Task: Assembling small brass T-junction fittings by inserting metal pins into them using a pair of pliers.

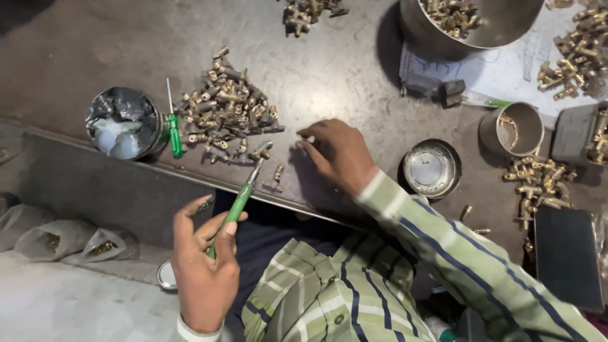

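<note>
Left hand works a green screwdriver on a brass fitting while the right hand rests beside it.

The left hand [204, 272] is closed around the green-handled screwdriver [235, 209], its tip meeting a brass fitting [261, 151] at the near edge of the dark surface [342, 69]. The right hand [339, 153] lies just right of that fitting, fingers curled, pinching something too small to tell. A pile of brass fittings [227, 109] sits just behind, a second green screwdriver [173, 130] and a foil-lined tin [123, 122] further left.
</note>
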